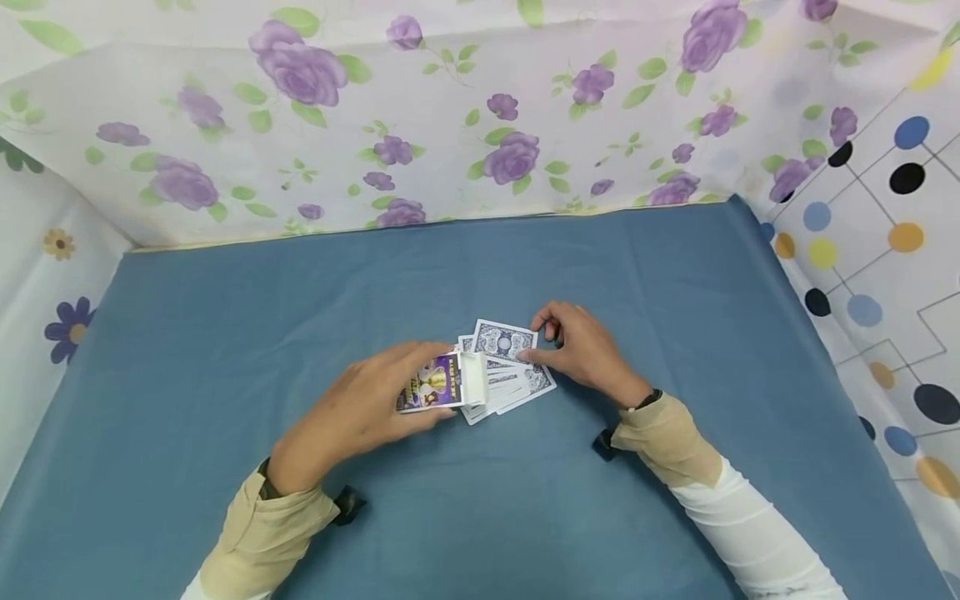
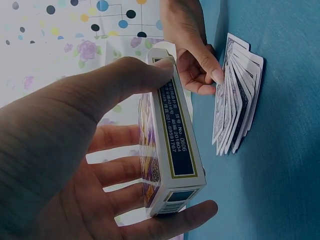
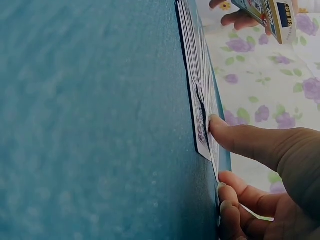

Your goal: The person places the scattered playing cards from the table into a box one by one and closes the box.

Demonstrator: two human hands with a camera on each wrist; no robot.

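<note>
My left hand point(image 1: 356, 408) grips a purple and white playing-card box point(image 1: 433, 385), thumb on one narrow side and fingers on the other. The box's white flap end points right, just above the cards. Blue-backed playing cards point(image 1: 531, 385) lie in a loose, spread pile on the cloth. At the pile's upper right, my right hand point(image 1: 588, 348) pinches the edge of one playing card point(image 1: 501, 339), thumb on its back and fingers curled at its side. In the left wrist view, the fanned edges of the pile point(image 2: 242, 95) show beside the right hand.
A blue cloth point(image 1: 465, 508) covers the table. Behind it rises a white sheet with purple flowers point(image 1: 510, 158). To the right hangs a sheet with coloured dots point(image 1: 862, 308), and a flowered white sheet point(image 1: 52, 275) borders the left side.
</note>
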